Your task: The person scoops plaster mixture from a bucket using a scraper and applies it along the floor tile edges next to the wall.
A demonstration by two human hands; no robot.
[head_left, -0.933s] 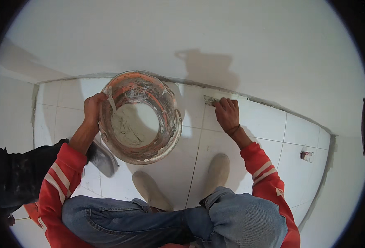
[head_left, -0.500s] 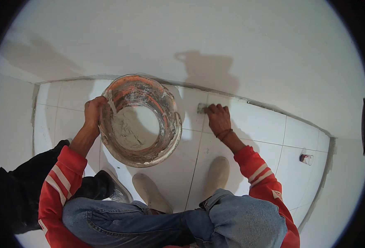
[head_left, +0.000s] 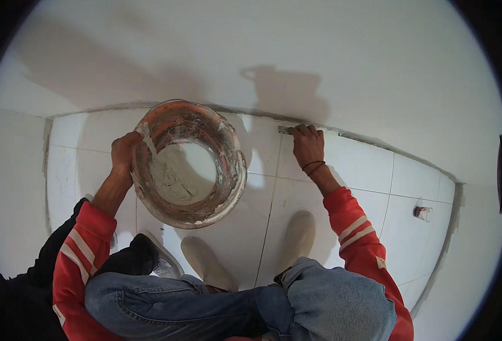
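My left hand (head_left: 126, 152) grips the left rim of a worn orange bucket (head_left: 240, 179), crusted with dried grey residue and tilted toward me. Pale grey paste (head_left: 171, 173) covers part of its bottom. With fingers bent, my right hand (head_left: 309, 146) holds a small flat scraper (head_left: 285, 130), whose greyish blade shows left of the fingertips. The blade is at the joint where the floor tiles meet the wall; my fingers hide the rest of the tool.
A small clear glass (head_left: 423, 213) with dark red contents lies on the white tiles (head_left: 353, 170) at right. My beige shoes (head_left: 298, 241) stand below the bucket. Another person's grey shoe (head_left: 165, 261) and black trouser leg are at left. The wall (head_left: 376, 68) rises beyond the rough joint.
My right hand has moved the scraper farther off, from the tile surface to the wall joint. The bucket and my left hand have shifted slightly left. The other person's dark leg has moved.
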